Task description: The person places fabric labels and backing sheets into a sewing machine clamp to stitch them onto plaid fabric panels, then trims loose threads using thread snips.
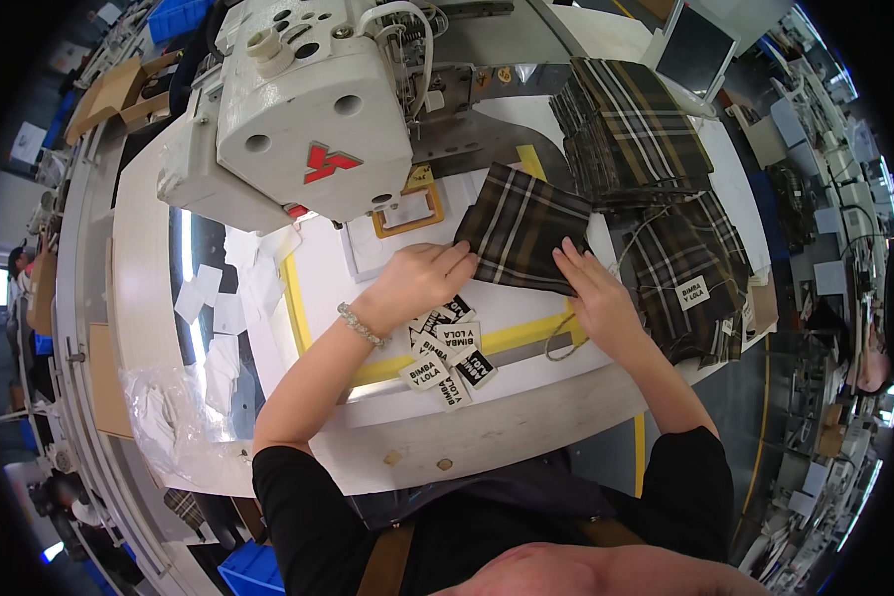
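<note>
Although both ends were covered by fingers, the dark plaid panel (526,223) was left largely visible, spread over the white worktop (536,372) between the two hands. Judging by its thin, flat look, it would be light, soft and easily creased rather than fragile, with little slip expected from the woven surface. It would be best held by its opposite side edges, with fingers laid flat so that the checks were kept straight. Its left edge was touched by the curled fingertips of the left hand (422,281), and its right edge was overlaid by the extended fingers of the right hand (598,298); whether either was pinched could not be told. Loose labels (447,350) were scattered nearer the wearer, the sewing machine (313,119) was placed beyond to the left, and stacked plaid pieces (646,119) were piled to the right.
</note>
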The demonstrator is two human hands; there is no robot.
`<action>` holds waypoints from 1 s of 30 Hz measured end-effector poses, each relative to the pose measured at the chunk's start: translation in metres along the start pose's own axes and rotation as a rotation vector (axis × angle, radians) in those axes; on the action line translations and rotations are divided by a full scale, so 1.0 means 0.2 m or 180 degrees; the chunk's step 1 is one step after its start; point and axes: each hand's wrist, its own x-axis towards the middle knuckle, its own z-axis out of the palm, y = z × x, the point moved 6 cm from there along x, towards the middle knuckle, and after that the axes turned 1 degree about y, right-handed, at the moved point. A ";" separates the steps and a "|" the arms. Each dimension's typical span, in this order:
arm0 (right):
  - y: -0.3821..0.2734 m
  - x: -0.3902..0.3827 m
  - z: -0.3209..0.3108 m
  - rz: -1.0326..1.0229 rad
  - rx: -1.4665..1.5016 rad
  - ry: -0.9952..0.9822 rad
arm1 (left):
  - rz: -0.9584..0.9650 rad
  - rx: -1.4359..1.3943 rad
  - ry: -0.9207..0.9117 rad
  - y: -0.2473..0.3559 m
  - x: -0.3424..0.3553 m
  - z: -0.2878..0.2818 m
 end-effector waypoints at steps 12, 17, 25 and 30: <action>-0.11 0.00 0.04 -0.0143 -0.0202 0.0013 | -0.0061 0.0060 0.0144 -0.07 -0.06 -0.04; -0.09 0.08 0.06 -0.0323 -0.0527 -0.0039 | -0.0052 0.0407 -0.0008 -0.07 -0.07 -0.01; -0.06 0.26 0.14 -0.0551 -0.0466 0.0092 | -0.0071 0.0843 -0.0090 -0.09 -0.16 -0.06; -0.11 0.39 0.23 -0.0836 -0.0493 -0.0006 | -0.0108 0.1193 -0.0214 -0.12 -0.27 -0.09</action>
